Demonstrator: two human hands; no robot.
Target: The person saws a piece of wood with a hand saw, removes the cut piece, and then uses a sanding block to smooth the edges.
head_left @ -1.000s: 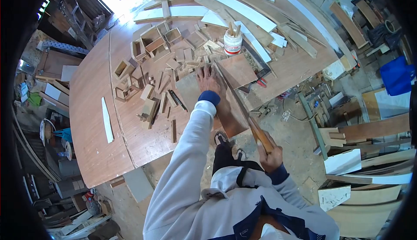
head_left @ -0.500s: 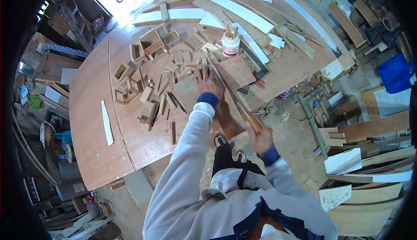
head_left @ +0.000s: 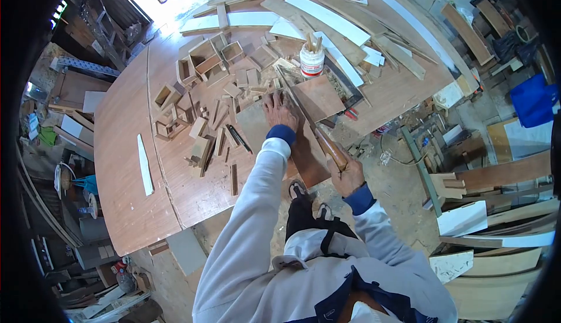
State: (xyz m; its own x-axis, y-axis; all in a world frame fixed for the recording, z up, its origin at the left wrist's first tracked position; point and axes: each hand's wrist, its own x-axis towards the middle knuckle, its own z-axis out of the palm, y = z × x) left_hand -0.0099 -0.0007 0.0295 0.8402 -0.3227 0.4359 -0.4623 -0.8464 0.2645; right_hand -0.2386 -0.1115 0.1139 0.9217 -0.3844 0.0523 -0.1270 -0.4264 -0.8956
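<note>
My left hand [head_left: 280,112] lies flat, fingers spread, on a thin wooden board [head_left: 252,123] on the workbench. My right hand [head_left: 348,174] is wrapped round the wooden handle of a long saw [head_left: 301,105]. The saw's narrow blade runs diagonally past my left fingertips, along the edge between the boards. Just right of the blade lies a brown wood panel [head_left: 318,98]. Beneath my left wrist and the saw, a darker board [head_left: 310,162] reaches past the bench edge.
Small open wooden boxes [head_left: 207,60] and offcuts lie left of my left hand. Beyond the saw stands a white tub [head_left: 311,63] holding sticks. Long planks [head_left: 327,19] cover the back of the bench [head_left: 123,188]. More boards [head_left: 502,177] are stacked at the right.
My right hand has moved slightly forward and left with the saw handle, and it looks sharper now. My left hand stays in place on the board.
</note>
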